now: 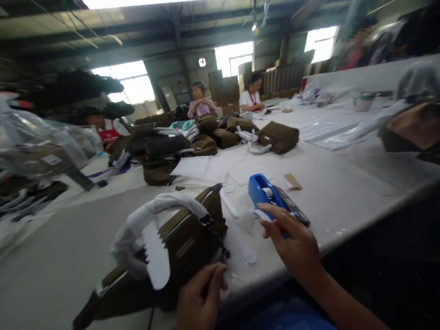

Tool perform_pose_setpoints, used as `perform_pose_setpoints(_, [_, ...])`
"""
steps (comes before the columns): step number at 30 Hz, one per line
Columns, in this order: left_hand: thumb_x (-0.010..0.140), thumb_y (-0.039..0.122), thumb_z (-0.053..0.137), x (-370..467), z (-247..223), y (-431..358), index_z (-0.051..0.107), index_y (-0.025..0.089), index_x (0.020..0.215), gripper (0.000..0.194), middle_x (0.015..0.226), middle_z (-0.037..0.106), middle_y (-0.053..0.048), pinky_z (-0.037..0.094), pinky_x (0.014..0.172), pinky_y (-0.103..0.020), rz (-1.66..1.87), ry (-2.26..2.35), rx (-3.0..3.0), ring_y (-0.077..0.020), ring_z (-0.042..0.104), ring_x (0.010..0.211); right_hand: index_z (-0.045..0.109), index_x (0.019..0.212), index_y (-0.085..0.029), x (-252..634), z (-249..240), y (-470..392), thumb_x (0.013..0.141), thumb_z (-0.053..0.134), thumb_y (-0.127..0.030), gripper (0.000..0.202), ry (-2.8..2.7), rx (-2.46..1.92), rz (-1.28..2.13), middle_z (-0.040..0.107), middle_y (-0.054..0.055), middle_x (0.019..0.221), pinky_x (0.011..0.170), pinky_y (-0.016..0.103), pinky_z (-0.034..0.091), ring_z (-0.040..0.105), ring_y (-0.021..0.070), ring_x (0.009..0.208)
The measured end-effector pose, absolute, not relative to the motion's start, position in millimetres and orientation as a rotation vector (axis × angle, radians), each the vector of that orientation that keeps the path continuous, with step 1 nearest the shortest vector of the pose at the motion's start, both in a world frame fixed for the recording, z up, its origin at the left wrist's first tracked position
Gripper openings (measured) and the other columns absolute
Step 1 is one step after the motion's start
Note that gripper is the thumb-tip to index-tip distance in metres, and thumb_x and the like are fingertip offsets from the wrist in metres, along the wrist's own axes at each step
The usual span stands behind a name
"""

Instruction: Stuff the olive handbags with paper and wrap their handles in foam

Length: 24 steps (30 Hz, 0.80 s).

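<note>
One bag (192,233) lay left of centre on the table (350,197), long axis slanting near left to far right, wrapped handle (129,233) arched above. Left hand (202,293), fingers curled shut, was just beside it. Right hand (297,245), fingers bent, was at the blue dispenser (255,187), tape roll (267,193) inside; couldn't tell if gripping.

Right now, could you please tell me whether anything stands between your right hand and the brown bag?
A pale, round-ended strip lies flat on the table between the right hand and the brown bag, and the left hand is close to the bag's near side. Nothing tall visibly blocks the way.
</note>
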<state>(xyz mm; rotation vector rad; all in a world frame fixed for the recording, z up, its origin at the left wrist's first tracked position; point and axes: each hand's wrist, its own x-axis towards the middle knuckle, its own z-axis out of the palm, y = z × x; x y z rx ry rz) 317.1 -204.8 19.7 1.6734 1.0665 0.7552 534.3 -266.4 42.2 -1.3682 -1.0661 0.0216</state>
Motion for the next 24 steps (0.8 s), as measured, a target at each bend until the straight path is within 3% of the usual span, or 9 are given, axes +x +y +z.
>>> perform_pose_setpoints(2, [0.093, 0.051, 0.064, 320.3, 26.0, -204.6, 0.078, 0.022, 0.084, 0.033, 0.068, 0.069, 0.000, 0.047, 0.056, -0.020, 0.757, 1.052, 1.829, -0.0109, 0.055, 0.051, 0.069, 0.127, -0.024, 530.6, 36.1, -271.5, 0.093, 0.065, -0.010, 0.037, -1.322, -1.351, -0.164, 0.075, 0.008, 0.118, 0.082, 0.023, 0.061, 0.076, 0.0155, 0.089])
perform_pose_setpoints(4, [0.096, 0.044, 0.060, 323.7, 30.3, -204.8, 0.077, 0.021, 0.083, 0.031, 0.068, 0.069, 0.000, 0.049, 0.061, -0.020, 0.756, 0.984, 1.944, -0.0126, 0.059, 0.056, 0.066, 0.131, -0.022, 523.6, 30.2, -273.1, 0.095, 0.063, -0.010, 0.038, -1.616, -1.239, -0.068, 0.075, 0.009, 0.118, 0.092, 0.024, 0.059, 0.074, 0.0171, 0.103])
perform_pose_setpoints(7, [0.098, 0.039, 0.058, 326.3, 33.0, -206.4, 0.077, 0.022, 0.087, 0.028, 0.069, 0.070, 0.000, 0.051, 0.063, -0.021, 0.765, 0.917, 1.992, -0.0135, 0.064, 0.061, 0.071, 0.120, -0.019, 518.1, 20.4, -268.3, 0.099, 0.058, -0.015, 0.025, -1.819, -1.158, 0.190, 0.077, 0.007, 0.101, 0.080, 0.020, 0.060, 0.075, 0.0150, 0.089])
perform_pose_setpoints(10, [0.099, 0.039, 0.059, 325.0, 32.0, -204.2, 0.077, 0.024, 0.098, 0.023, 0.080, 0.074, -0.001, 0.056, 0.068, -0.023, 0.879, 0.975, 1.969, -0.0152, 0.070, 0.068, 0.076, 0.103, -0.021, 523.6, 9.9, -255.1, 0.099, 0.060, -0.018, 0.017, -1.627, -1.259, 0.311, 0.075, 0.002, 0.084, 0.072, 0.020, 0.059, 0.072, 0.0128, 0.075])
perform_pose_setpoints(13, [0.098, 0.037, 0.060, 324.8, 30.8, -195.0, 0.072, 0.025, 0.112, 0.022, 0.105, 0.076, -0.004, 0.060, 0.082, -0.028, 1.121, 1.108, 1.980, -0.0193, 0.074, 0.091, 0.080, 0.099, -0.026, 527.7, 0.3, -235.4, 0.095, 0.067, -0.026, 0.014, -1.331, -1.339, 0.368, 0.077, 0.004, 0.105, 0.089, 0.027, 0.059, 0.073, 0.0176, 0.097])
perform_pose_setpoints(16, [0.097, 0.033, 0.061, 331.4, 31.0, -183.0, 0.069, 0.024, 0.115, 0.021, 0.121, 0.071, -0.007, 0.062, 0.087, -0.029, 1.302, 1.141, 2.081, -0.0221, 0.070, 0.110, 0.083, 0.098, -0.028, 521.1, -7.0, -214.6, 0.092, 0.070, -0.032, 0.014, -1.231, -1.264, 0.513, 0.067, 0.007, 0.133, 0.103, 0.036, 0.054, 0.066, 0.0239, 0.119])
perform_pose_setpoints(18, [0.098, 0.031, 0.060, 338.5, 31.2, -176.9, 0.067, 0.022, 0.117, 0.022, 0.127, 0.067, -0.010, 0.063, 0.084, -0.028, 1.333, 1.140, 2.147, -0.0226, 0.067, 0.115, 0.083, 0.096, -0.025, 512.5, -10.1, -205.5, 0.091, 0.071, -0.032, 0.015, -1.169, -1.227, 0.593, 0.068, 0.009, 0.131, 0.103, 0.037, 0.054, 0.067, 0.0241, 0.116])
perform_pose_setpoints(20, [0.098, 0.030, 0.060, 344.9, 31.0, -173.4, 0.065, 0.021, 0.120, 0.024, 0.129, 0.065, -0.011, 0.064, 0.080, -0.028, 1.326, 1.165, 2.176, -0.0216, 0.069, 0.110, 0.083, 0.092, -0.023, 502.7, -11.8, -203.2, 0.090, 0.071, -0.032, 0.015, -1.117, -1.222, 0.637, 0.073, 0.010, 0.115, 0.098, 0.036, 0.056, 0.069, 0.0230, 0.108])
perform_pose_setpoints(24, [0.094, 0.031, 0.066, 346.1, 30.1, -169.9, 0.061, 0.020, 0.122, 0.030, 0.120, 0.065, -0.010, 0.065, 0.071, -0.027, 1.294, 1.191, 2.146, -0.0207, 0.070, 0.101, 0.083, 0.091, -0.023, 484.8, -12.9, -217.0, 0.090, 0.072, -0.030, 0.013, -1.101, -1.189, 0.729, 0.076, 0.008, 0.102, 0.089, 0.034, 0.058, 0.071, 0.0215, 0.095])
